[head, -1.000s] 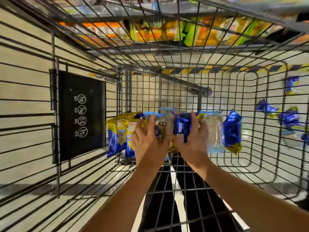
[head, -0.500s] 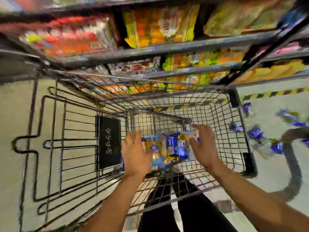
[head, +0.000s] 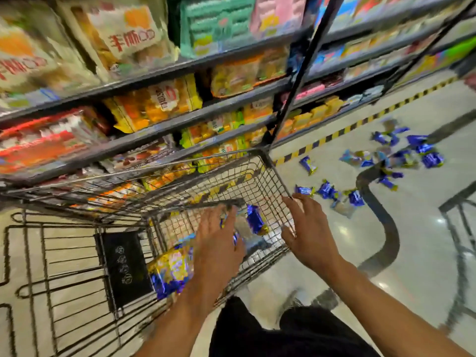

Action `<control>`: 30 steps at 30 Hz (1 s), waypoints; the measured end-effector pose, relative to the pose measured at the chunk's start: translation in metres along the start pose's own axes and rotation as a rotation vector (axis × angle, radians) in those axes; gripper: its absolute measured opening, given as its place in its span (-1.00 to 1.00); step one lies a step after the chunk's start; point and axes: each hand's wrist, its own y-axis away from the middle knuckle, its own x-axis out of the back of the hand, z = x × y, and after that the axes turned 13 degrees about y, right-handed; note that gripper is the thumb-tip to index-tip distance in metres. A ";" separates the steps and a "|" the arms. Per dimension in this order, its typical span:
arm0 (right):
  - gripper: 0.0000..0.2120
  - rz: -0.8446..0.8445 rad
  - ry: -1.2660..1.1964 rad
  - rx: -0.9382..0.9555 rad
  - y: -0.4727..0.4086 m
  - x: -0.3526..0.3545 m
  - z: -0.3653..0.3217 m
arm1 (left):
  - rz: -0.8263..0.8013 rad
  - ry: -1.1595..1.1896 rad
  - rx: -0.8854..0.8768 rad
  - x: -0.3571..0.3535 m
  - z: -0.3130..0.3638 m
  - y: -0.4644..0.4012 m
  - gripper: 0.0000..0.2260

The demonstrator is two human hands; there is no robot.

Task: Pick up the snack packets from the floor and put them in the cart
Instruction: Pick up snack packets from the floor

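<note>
- While my left hand [head: 219,243] spreads flat, fingers straight, over snack packets [head: 172,269] inside the cart [head: 273,176], it grips nothing.
- My right hand [head: 309,233], fingers loosely spread, holds nothing beside the cart's right wall.
- More packets [head: 327,190] lie scattered on the floor [head: 425,228].

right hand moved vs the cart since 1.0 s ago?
Yes. The right hand has let go of the packets and shifted right, from mid-basket to the cart's right side wall, fingers open against the wire.

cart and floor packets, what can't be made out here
- Head view: packets in the cart are partly hidden by the left hand and motion blur.
- Packets on the floor: too blurred to count.
- Right hand: grip on the cart wall unclear.
</note>
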 end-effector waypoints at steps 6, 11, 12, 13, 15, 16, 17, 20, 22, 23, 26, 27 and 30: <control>-0.40 0.087 -0.017 -0.152 0.042 0.017 0.077 | -0.028 -0.048 -0.103 -0.028 0.092 0.001 -0.39; -0.32 0.108 -0.097 -0.224 0.075 0.025 0.144 | -0.043 -0.111 -0.144 -0.069 0.149 0.005 -0.32; -0.33 0.105 -0.117 -0.252 0.084 0.024 0.161 | -0.048 -0.125 -0.141 -0.080 0.164 0.006 -0.31; -0.33 0.100 -0.138 -0.276 0.095 0.025 0.178 | -0.049 -0.136 -0.147 -0.092 0.180 0.007 -0.32; -0.35 0.092 -0.204 -0.304 0.116 0.026 0.212 | -0.051 -0.120 -0.161 -0.115 0.212 0.008 -0.33; -0.36 0.087 -0.241 -0.325 0.127 0.027 0.230 | -0.054 -0.103 -0.166 -0.127 0.229 0.008 -0.33; -0.36 0.081 -0.266 -0.347 0.136 0.027 0.246 | -0.060 -0.096 -0.177 -0.138 0.245 0.008 -0.33; -0.37 0.083 -0.308 -0.403 0.162 0.030 0.293 | -0.111 -0.115 -0.232 -0.172 0.291 0.007 -0.34; -0.37 0.082 -0.310 -0.468 0.177 0.033 0.321 | -0.137 -0.121 -0.264 -0.193 0.319 0.004 -0.34; -0.37 0.081 -0.303 -0.496 0.183 0.035 0.333 | -0.145 -0.128 -0.284 -0.202 0.331 0.002 -0.34; -0.38 0.103 -0.303 -0.560 0.199 0.039 0.366 | -0.196 -0.132 -0.332 -0.229 0.366 -0.001 -0.34; -0.38 0.104 -0.303 -0.585 0.203 0.042 0.375 | -0.219 -0.135 -0.345 -0.237 0.375 -0.003 -0.34; -0.37 0.111 -0.300 -0.690 0.213 0.051 0.407 | -0.273 -0.136 -0.381 -0.262 0.402 -0.009 -0.34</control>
